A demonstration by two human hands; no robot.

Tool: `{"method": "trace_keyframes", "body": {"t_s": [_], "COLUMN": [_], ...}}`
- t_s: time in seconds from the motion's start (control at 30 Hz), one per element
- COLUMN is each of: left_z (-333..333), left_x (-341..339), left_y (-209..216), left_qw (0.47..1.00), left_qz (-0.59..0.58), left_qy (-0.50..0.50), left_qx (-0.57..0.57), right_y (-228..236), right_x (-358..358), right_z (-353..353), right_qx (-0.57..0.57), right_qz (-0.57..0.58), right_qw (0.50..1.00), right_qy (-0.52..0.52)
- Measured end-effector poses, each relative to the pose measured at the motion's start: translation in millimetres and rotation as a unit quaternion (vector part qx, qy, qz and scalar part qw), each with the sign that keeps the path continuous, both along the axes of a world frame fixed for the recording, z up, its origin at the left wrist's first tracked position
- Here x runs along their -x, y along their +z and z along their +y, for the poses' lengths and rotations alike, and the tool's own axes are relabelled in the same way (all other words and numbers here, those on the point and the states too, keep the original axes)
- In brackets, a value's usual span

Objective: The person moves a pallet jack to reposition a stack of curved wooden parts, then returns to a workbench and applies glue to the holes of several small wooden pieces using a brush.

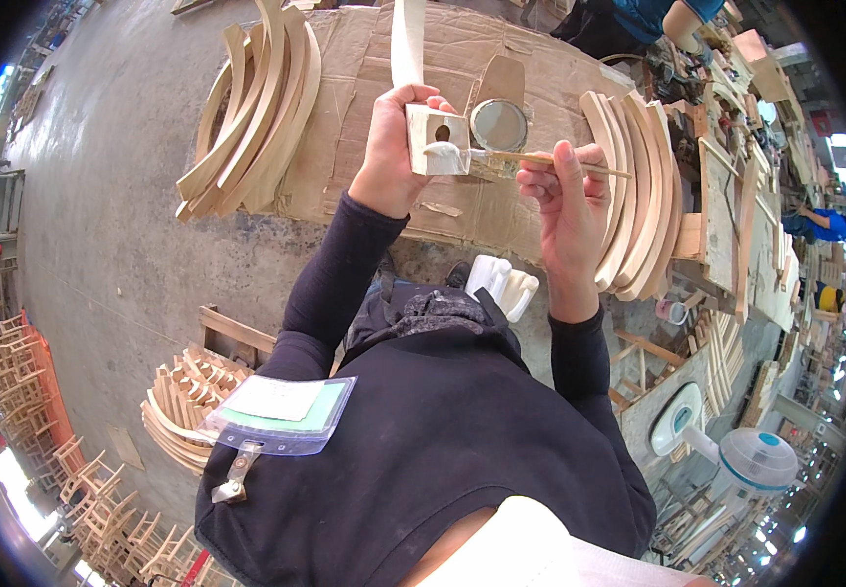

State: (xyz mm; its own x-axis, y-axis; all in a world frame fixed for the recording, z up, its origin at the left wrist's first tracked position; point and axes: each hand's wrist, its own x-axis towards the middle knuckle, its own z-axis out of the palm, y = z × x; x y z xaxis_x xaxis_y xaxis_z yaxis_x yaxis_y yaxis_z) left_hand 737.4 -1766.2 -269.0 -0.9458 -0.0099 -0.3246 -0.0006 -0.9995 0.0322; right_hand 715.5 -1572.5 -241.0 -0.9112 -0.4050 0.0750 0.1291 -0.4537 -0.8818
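Note:
My left hand (390, 147) is closed around a pale curved wooden piece (407, 44), its square end turned up toward me. That end has a dark round hole, and white glue (443, 153) is smeared below it. My right hand (572, 201) pinches a thin wooden-handled brush (540, 158) between thumb and fingers. The brush's tip touches the glue on the end face. Just right of the wooden piece, a round container (498, 125) with greyish contents stands on the cardboard-covered table (355, 59).
Curved wooden pieces lie stacked at the table's left (262, 117) and as another stack (633, 196) at its right. A white fan (756, 458) stands lower right. More curved parts (188, 396) sit lower left on the floor. A co-worker's arm (679, 22) shows at the far right.

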Motion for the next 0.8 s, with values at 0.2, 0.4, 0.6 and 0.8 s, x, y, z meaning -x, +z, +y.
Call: {"method": "trace_keyframes", "body": {"t_s": [0.2,0.4,0.6,0.8], "left_z": [4.1,7.5,8.8,10.0], "left_x": [-3.7,-5.5,-7.6,-1.1], "left_y": [1.3,3.7,7.7,1.5], "left_qw": [1.000,0.998,0.996,0.995], "left_qz": [0.002,-0.015,-0.041,-0.043], "left_qy": [0.004,0.012,0.024,0.033], "left_qx": [0.009,0.058,0.073,0.080], "right_y": [0.0,0.0,37.8,78.8], "right_x": [5.9,10.3,7.6,0.5], "right_z": [-5.9,-3.6,11.5,16.0], "right_qx": [0.021,0.036,-0.046,-0.235], "right_qz": [-0.026,-0.018,0.131,0.434], "right_qw": [0.999,0.999,0.990,0.870], "right_qy": [-0.016,-0.010,-0.025,0.015]}}
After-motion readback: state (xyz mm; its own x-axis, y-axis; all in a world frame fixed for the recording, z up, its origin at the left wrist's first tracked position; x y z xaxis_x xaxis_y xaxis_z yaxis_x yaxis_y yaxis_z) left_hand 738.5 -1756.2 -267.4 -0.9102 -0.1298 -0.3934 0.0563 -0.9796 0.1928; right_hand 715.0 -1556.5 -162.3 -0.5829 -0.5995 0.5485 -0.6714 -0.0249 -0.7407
